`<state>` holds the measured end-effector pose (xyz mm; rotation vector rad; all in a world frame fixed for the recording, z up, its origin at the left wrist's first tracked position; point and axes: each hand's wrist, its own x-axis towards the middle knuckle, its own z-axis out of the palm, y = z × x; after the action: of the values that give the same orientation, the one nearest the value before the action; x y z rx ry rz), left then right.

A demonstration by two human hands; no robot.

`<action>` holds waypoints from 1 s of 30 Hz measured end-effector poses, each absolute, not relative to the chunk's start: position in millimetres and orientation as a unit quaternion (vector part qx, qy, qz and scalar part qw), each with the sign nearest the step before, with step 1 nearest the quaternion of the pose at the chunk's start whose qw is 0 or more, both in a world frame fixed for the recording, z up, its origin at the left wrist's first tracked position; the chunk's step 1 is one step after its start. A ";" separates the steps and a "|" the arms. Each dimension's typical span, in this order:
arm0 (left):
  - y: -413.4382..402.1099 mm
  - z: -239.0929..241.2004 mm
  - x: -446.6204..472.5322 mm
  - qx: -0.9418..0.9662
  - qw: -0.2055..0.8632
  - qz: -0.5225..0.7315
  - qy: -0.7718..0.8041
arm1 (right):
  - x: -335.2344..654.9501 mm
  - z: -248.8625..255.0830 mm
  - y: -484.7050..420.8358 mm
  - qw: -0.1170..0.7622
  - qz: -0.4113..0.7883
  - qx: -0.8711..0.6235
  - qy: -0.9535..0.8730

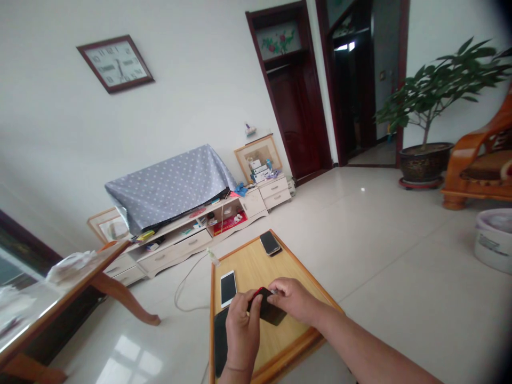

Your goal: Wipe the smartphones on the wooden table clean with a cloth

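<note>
My left hand [242,328] grips a dark smartphone [275,314] with a red edge, its thumb along the near side. The phone is tilted above a wooden tray-like table [288,266]. At the phone's far edge, my right hand [294,301] is closed in a pinch. A small pale bit shows at its fingertips, too small to make out. Beyond my left hand lies a white smartphone [228,289] with a black screen. A larger dark flat device [221,341] is partly hidden by my left wrist. Another dark phone [270,242] rests at the table's far end.
A pale cable [178,290] runs along the floor to the table's left. On the left stands a wooden table [116,261] with plastic bags. A low cabinet [176,256] bears a cloth-covered object [172,186]. At right are a potted plant [426,160], a wooden chair [468,165] and a bucket [494,242].
</note>
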<state>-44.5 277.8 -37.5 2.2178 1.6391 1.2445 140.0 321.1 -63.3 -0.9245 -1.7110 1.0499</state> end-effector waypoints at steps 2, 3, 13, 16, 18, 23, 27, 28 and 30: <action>277.2 -37.4 -41.6 0.738 0.059 0.404 0.537 | 142.5 -67.2 324.3 0.449 0.400 -0.391 -0.697; 276.9 -37.3 -40.7 0.740 0.058 0.402 0.536 | 142.7 -69.4 325.6 0.450 0.399 -0.395 -0.695; 279.7 -44.4 -46.4 0.710 0.082 0.425 0.556 | 126.1 -81.3 324.6 0.430 0.552 -0.326 -0.636; 282.5 -48.4 -50.1 0.688 0.092 0.455 0.558 | 120.0 -82.2 324.5 0.441 0.542 -0.320 -0.640; 285.3 -51.5 -53.1 0.667 0.111 0.481 0.558 | 115.4 -83.1 324.9 0.446 0.534 -0.325 -0.641; 291.8 -59.7 -59.7 0.568 0.201 0.553 0.575 | 107.6 -81.8 326.0 0.433 0.584 -0.321 -0.607; 290.0 -61.9 -58.8 0.487 0.360 0.590 0.535 | 105.2 -76.3 326.4 0.443 0.615 -0.310 -0.575; 288.7 -62.0 -58.4 0.482 0.399 0.584 0.516 | 104.0 -75.3 326.6 0.444 0.621 -0.313 -0.565; 286.6 -62.7 -59.1 0.488 0.431 0.570 0.500 | 100.7 -74.5 327.7 0.447 0.628 -0.323 -0.549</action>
<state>-59.1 286.6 -62.7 1.2175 1.2473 1.4218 100.7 327.7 -74.5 -0.8010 -1.3604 1.5542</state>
